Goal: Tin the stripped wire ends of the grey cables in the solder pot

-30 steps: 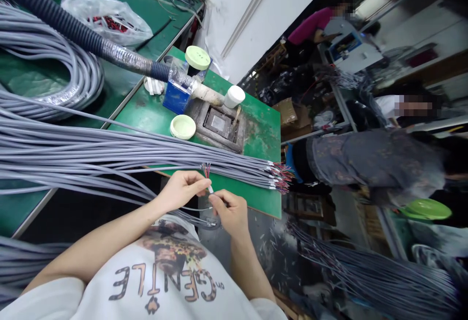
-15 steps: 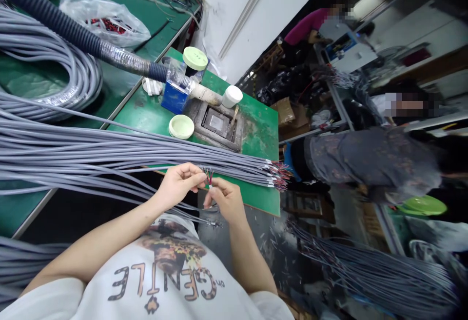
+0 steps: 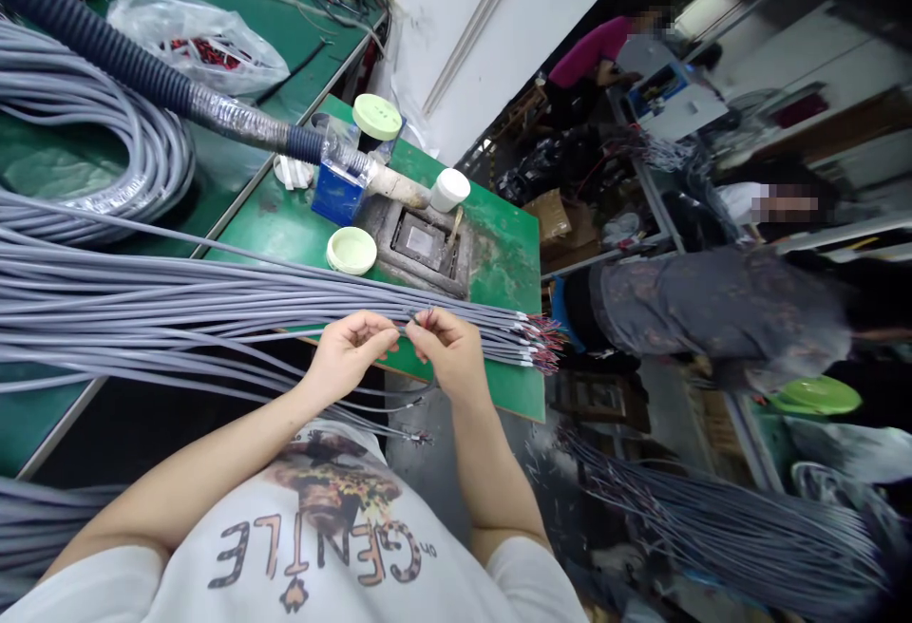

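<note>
My left hand (image 3: 351,354) is closed in a pinch, its fingertips on the thin coloured wires at the end of a grey cable. Facing it, my right hand (image 3: 454,354) is closed on the same wires (image 3: 422,317), with dark and reddish strands showing between thumb and fingers. The held grey cable (image 3: 430,386) bends down below my right hand. Just beyond my hands lies a bundle of grey cables (image 3: 285,279), its stripped ends (image 3: 542,343) showing reddish wires at the right. Lower down, another stripped cable end (image 3: 419,437) hangs near my shirt.
A soldering pot (image 3: 422,245) is set in the green board (image 3: 509,267). Around it are a pale green dish (image 3: 351,251), a white cup (image 3: 449,189), a blue box (image 3: 337,192) and a ribbed hose (image 3: 235,120). Coiled cable (image 3: 153,153) lies left. A co-worker (image 3: 712,314) stands right.
My right hand has moved slightly up and right, turning the wires. The wires that fanned upward between my hands are now mostly covered by my fingers. My left hand has barely shifted.
</note>
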A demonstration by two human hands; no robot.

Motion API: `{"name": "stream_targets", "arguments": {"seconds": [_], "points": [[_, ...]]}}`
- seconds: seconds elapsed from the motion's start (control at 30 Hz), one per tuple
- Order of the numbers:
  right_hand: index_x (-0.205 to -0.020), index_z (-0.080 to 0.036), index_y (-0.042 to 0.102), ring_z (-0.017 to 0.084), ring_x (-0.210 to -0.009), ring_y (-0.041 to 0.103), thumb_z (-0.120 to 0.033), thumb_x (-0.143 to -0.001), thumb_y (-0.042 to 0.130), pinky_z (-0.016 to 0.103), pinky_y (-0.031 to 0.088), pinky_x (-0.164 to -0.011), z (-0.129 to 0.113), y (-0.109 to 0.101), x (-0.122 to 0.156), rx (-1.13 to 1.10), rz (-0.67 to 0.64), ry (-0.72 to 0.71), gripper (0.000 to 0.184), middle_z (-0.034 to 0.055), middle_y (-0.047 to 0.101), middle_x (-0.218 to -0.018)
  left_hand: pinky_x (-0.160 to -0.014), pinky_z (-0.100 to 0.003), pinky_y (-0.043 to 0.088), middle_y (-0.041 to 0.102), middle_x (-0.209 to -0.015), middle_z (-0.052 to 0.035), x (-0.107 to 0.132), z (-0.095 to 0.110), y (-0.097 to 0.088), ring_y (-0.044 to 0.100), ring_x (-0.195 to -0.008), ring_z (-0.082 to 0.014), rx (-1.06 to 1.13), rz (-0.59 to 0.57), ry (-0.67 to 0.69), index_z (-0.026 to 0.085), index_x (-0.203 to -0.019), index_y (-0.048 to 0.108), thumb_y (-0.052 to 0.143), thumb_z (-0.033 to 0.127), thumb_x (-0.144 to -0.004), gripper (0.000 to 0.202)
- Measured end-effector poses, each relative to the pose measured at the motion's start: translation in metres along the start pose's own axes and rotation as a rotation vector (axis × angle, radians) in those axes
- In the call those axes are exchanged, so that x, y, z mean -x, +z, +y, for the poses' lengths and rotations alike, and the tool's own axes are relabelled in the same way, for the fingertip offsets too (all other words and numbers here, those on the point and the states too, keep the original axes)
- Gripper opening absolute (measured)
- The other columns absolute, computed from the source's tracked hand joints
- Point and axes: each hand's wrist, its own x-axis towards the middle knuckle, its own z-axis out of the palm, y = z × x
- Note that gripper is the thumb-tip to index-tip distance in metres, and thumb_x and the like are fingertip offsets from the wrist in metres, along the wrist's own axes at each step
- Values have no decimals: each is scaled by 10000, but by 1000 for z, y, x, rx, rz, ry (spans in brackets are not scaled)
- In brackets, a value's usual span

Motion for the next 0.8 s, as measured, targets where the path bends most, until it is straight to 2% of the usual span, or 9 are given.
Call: {"name": "stream_targets", "arguments": {"seconds": [0.13, 0.2, 0.3, 0.43, 0.57, 0.67, 0.8], "points": [[-649, -175, 544, 63, -463, 335, -340, -715, 627, 209, 285, -466, -4, -25, -42, 221, 80, -72, 196, -72, 404, -513, -728, -315, 472, 710, -763, -35, -13, 6, -21, 606, -721, -164, -517, 81, 402, 182, -812, 675, 607, 321, -838, 157], [-631, -168, 539, 66, -469, 322, -345, -706, 616, 214, 262, -473, -2, -40, -71, 346, 90, -74, 207, -72, 383, -500, -795, -364, 439, 723, -851, -57, -22, 5, -33, 610, -834, -207, -758, 113, 508, 183, -866, 676, 588, 313, -854, 158], [-610, -151, 563, 83, -503, 365, -315, -712, 591, 224, 266, -503, 6, -57, -114, 620, 108, -67, 194, -55, 414, -511, -831, -395, 415, 720, -942, -75, -32, -3, -44, 600, -928, -241, -967, 102, 563, 181, -937, 666, 555, 309, -876, 180], [-673, -148, 650, 143, -640, 526, -310, -761, 571, 240, 333, -588, 15, -61, -153, 1072, 79, -30, 200, 7, 587, -615, -878, -407, 403, 713, -980, -79, -36, -14, -47, 594, -954, -242, -1043, 79, 620, 193, -964, 664, 548, 299, -878, 180], [-860, -173, 711, 221, -843, 631, -309, -821, 537, 272, 398, -701, 20, -51, -167, 1332, 25, 10, 224, 101, 714, -870, -892, -408, 397, 709, -992, -75, -36, -14, -46, 588, -954, -239, -1073, 69, 628, 195, -967, 660, 544, 298, -881, 178], [-959, -178, 711, 261, -939, 646, -305, -846, 516, 296, 425, -752, 24, -44, -172, 1426, 6, 34, 260, 144, 718, -977, -896, -406, 398, 710, -984, -75, -37, -13, -46, 589, -950, -235, -1091, 76, 645, 188, -962, 657, 546, 295, -882, 173], [-1034, -172, 700, 261, -974, 649, -305, -860, 513, 297, 442, -781, 29, -39, -176, 1478, -6, 76, 288, 158, 711, -1033, -909, -409, 393, 711, -993, -68, -38, -15, -47, 596, -948, -227, -1095, 70, 643, 198, -967, 654, 544, 288, -882, 166]]}}
